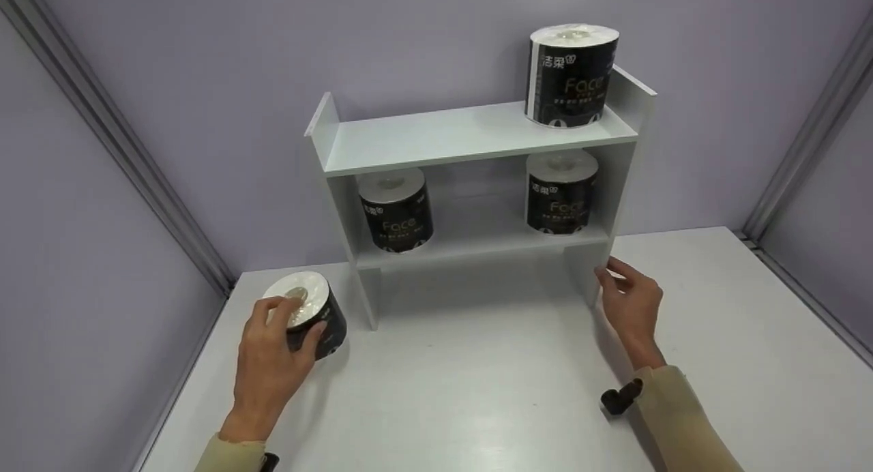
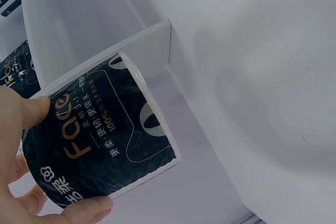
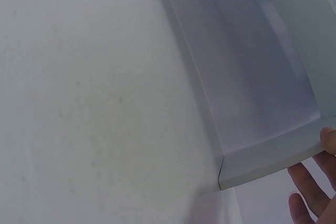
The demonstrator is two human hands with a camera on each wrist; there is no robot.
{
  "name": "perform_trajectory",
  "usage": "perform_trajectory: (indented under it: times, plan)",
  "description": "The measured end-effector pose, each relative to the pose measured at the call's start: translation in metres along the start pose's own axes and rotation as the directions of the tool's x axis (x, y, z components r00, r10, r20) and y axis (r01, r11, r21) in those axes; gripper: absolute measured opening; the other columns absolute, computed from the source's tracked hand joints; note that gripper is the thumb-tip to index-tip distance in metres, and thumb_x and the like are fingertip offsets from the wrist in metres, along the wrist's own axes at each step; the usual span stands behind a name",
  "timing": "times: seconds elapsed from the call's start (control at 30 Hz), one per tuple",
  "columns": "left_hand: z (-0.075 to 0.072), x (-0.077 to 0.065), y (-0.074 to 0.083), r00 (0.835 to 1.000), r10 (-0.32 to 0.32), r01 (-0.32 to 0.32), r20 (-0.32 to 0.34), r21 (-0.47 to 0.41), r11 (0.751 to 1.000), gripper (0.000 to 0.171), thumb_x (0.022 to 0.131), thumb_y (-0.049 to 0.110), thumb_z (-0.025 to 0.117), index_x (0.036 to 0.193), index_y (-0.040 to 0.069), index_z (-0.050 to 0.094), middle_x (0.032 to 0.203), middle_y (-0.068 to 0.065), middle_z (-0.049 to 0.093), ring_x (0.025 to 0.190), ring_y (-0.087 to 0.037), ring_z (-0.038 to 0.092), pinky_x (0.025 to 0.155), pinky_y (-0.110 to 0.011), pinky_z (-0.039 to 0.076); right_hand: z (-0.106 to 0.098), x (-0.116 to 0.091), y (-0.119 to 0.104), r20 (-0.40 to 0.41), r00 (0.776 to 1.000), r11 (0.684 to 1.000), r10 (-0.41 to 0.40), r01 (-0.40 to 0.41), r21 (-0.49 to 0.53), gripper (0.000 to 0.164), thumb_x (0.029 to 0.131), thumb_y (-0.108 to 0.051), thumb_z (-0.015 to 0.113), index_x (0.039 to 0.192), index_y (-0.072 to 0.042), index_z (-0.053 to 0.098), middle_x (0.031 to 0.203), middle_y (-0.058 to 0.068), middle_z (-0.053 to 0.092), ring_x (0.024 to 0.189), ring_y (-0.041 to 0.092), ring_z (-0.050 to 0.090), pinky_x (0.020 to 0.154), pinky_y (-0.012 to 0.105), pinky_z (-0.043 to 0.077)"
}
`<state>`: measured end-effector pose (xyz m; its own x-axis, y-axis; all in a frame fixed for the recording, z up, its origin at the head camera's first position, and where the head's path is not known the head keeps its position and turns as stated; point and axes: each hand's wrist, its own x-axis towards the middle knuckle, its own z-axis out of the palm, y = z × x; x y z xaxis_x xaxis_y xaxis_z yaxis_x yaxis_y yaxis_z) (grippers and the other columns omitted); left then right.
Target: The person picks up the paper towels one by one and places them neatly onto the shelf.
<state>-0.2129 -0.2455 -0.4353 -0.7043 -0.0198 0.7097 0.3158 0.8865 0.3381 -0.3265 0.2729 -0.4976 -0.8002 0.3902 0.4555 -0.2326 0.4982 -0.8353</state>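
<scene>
My left hand (image 1: 269, 359) grips a toilet paper roll (image 1: 332, 327) in black "Face" wrapping, fingers over its white top and thumb at its side. In the left wrist view this roll (image 2: 100, 135) appears close to the shelf's left side panel. At the other end, my right hand (image 1: 631, 305) pinches the lower front edge of the right side panel of a white two-tier shelf (image 1: 436, 141). The right wrist view shows the thumb and fingers on either side of that panel (image 3: 268, 161).
One matching roll (image 1: 573, 76) stands at the right of the top tier. Below, a roll (image 1: 397, 213) stands on the left of the middle tier and another roll (image 1: 560, 194) on its right. The shelf stands on a white table (image 1: 470, 383) before a pale wall (image 1: 436, 42).
</scene>
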Motion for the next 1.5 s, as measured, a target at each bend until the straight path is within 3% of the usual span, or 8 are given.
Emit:
perform_trajectory:
  times: [0.17,0.23,0.57,0.8,1.03,1.3,1.37,1.5]
  plan:
    - [0.001,0.001,0.003,1.000,0.017,-0.017,-0.006,-0.004,1.000,0.049,0.085,0.015,0.093,0.127,0.005,0.069,0.124,-0.023,0.060,0.110,-0.050,0.068,0.092,-0.063,0.061,-0.001,-0.001,-0.001,-0.006,0.999,0.999,-0.032,0.032,-0.004,0.027,0.103,-0.014,0.072,0.128,-0.002,0.077,0.121,0.018,0.079,0.096,0.031,0.079,0.067,0.000,0.048]
    - [0.002,0.000,0.005,1.000,0.023,-0.023,-0.008,-0.006,1.000,0.048,0.085,0.014,0.093,0.126,0.005,0.069,0.123,-0.023,0.061,0.109,-0.049,0.068,0.092,-0.063,0.061,-0.001,-0.001,-0.002,-0.008,0.999,0.999,-0.032,0.032,-0.008,0.027,0.103,-0.014,0.072,0.128,-0.003,0.077,0.121,0.017,0.079,0.099,0.038,0.078,0.068,-0.001,0.047]
    - [0.002,0.001,0.013,1.000,0.026,-0.026,0.000,-0.018,0.999,0.049,0.084,0.013,0.094,0.125,0.004,0.070,0.123,-0.024,0.062,0.109,-0.050,0.068,0.089,-0.064,0.061,0.000,-0.002,0.000,-0.012,1.000,1.000,-0.018,0.018,-0.007,0.028,0.103,-0.014,0.072,0.128,-0.004,0.077,0.123,0.016,0.079,0.099,0.038,0.079,0.074,-0.003,0.045]
    - [0.002,0.002,0.016,0.999,0.034,-0.034,0.002,-0.026,0.999,0.049,0.084,0.014,0.094,0.125,0.003,0.070,0.123,-0.023,0.062,0.114,-0.051,0.067,0.091,-0.066,0.062,0.001,-0.001,-0.001,-0.022,1.000,1.000,-0.004,0.004,-0.011,0.028,0.103,-0.017,0.073,0.128,-0.005,0.078,0.122,0.014,0.079,0.084,-0.004,0.068,0.071,0.001,0.047]
    - [0.003,-0.001,0.020,0.999,0.034,-0.034,0.009,-0.026,0.999,0.049,0.083,0.015,0.094,0.124,0.003,0.070,0.123,-0.023,0.062,0.114,-0.051,0.068,0.091,-0.066,0.062,0.000,0.000,0.001,-0.013,1.000,1.000,-0.015,0.015,-0.016,0.028,0.103,-0.017,0.073,0.128,-0.005,0.078,0.121,0.014,0.079,0.095,0.032,0.079,0.069,0.001,0.048]
    - [0.001,0.000,0.029,0.999,0.031,-0.031,0.014,-0.023,0.999,0.049,0.083,0.017,0.094,0.124,0.005,0.070,0.122,-0.022,0.062,0.113,-0.049,0.068,0.094,-0.064,0.062,-0.002,0.001,0.000,0.001,1.000,1.000,-0.017,0.017,-0.001,0.028,0.103,-0.016,0.073,0.127,-0.004,0.078,0.121,0.015,0.079,0.082,-0.004,0.069,0.065,0.002,0.051]
    - [-0.001,0.001,0.032,0.999,0.035,-0.035,0.010,-0.026,0.999,0.049,0.083,0.017,0.094,0.124,0.006,0.070,0.122,-0.021,0.062,0.114,-0.048,0.068,0.094,-0.063,0.062,-0.002,0.001,0.000,0.001,1.000,1.000,-0.026,0.026,0.007,0.027,0.103,-0.015,0.073,0.127,-0.004,0.078,0.120,0.016,0.079,0.083,0.003,0.074,0.065,0.002,0.051]
    - [-0.007,0.004,0.041,0.999,0.054,-0.054,0.003,-0.033,0.998,0.049,0.083,0.017,0.095,0.123,0.006,0.070,0.121,-0.020,0.063,0.115,-0.045,0.068,0.093,-0.062,0.063,-0.001,0.000,0.000,-0.005,0.999,0.999,-0.044,0.045,0.017,0.026,0.102,-0.012,0.073,0.126,-0.002,0.078,0.121,0.017,0.079,0.093,0.032,0.079,0.069,-0.001,0.050]
